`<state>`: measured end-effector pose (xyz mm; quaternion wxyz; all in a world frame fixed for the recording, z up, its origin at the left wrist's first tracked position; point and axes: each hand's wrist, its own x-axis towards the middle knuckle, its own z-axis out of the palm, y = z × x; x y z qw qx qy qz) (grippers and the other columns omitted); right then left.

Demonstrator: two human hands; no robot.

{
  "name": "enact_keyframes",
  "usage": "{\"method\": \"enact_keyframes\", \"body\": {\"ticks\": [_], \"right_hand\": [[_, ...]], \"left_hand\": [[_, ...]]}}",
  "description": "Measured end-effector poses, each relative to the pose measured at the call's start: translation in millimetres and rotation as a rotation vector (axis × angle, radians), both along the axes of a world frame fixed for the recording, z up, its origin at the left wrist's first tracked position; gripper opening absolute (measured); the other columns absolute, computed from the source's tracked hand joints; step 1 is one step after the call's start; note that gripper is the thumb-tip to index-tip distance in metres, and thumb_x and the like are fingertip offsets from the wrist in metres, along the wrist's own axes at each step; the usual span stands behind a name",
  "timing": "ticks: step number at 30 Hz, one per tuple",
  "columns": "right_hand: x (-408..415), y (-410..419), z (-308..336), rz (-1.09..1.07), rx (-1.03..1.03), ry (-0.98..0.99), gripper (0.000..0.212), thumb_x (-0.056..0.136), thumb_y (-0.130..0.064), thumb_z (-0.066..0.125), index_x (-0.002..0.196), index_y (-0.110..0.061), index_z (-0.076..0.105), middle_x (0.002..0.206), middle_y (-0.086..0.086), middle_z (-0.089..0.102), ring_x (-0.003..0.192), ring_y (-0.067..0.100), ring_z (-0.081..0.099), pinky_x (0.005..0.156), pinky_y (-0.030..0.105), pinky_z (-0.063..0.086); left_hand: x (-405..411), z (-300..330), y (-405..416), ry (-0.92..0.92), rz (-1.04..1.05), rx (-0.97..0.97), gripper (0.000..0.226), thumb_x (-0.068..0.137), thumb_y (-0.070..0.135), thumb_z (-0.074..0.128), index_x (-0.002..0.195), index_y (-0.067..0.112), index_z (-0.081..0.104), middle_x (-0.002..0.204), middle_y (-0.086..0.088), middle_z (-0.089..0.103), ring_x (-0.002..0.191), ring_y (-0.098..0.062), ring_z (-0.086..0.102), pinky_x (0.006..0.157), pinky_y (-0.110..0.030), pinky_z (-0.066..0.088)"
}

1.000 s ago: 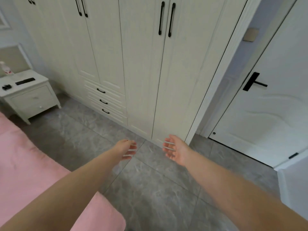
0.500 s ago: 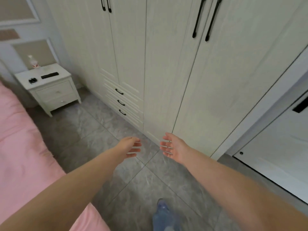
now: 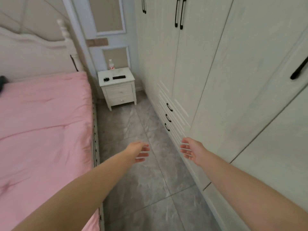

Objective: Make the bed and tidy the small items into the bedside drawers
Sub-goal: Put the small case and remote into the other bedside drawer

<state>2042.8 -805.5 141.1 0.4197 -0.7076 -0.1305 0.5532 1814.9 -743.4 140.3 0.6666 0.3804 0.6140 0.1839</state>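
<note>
Above the grey floor (image 3: 150,189), left hand (image 3: 137,151) and right hand (image 3: 191,151), fingers loosely spread, empty; no legible writing.

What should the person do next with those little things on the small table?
Probably step closer to the white two-drawer bedside table. Both the left hand and right hand are open and empty, far from it, and the black flat remote and small black round item sit on top.

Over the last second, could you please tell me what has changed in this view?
The view swung left: the bedside table now lies ahead, the pink quilt fills the left, and the room door has left the frame. Both the left hand and right hand stayed open, empty and outstretched.
</note>
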Motion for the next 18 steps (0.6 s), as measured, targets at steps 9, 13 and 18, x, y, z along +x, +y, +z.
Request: {"method": "enact_keyframes", "body": {"ticks": [9,13,18], "right_hand": [[-42.8,164.3,-20.2,0.278,-0.010,0.051,0.013,0.095,-0.032,0.055,0.090,-0.021,0.061,0.078,0.000,0.064,0.066,0.015,0.061,0.057,0.026,0.042],[-40.6,235.7,-9.9,0.249,-0.009,-0.006,0.008,0.093,-0.028,0.057,0.095,-0.020,0.060,0.078,-0.001,0.064,0.067,0.015,0.060,0.058,0.025,0.041],[-48.4,311.8,0.8,0.291,0.032,-0.037,0.007,0.093,-0.024,0.059,0.098,-0.019,0.061,0.078,0.000,0.065,0.067,0.015,0.061,0.058,0.027,0.042]], "left_hand": [[-24.9,-25.9,129.5,0.009,0.212,-0.067,0.008,0.094,0.014,0.054,0.093,0.012,0.061,0.088,-0.004,0.063,0.074,-0.019,0.060,0.067,-0.031,0.045],[-31.1,-20.9,195.4,-0.054,0.283,-0.092,0.008,0.094,0.013,0.055,0.089,0.010,0.061,0.084,-0.005,0.061,0.075,-0.020,0.060,0.067,-0.034,0.048],[-36.8,-11.7,270.8,-0.052,0.315,-0.102,0.011,0.092,0.010,0.055,0.099,0.006,0.063,0.090,-0.008,0.061,0.081,-0.023,0.061,0.069,-0.037,0.053]]}}
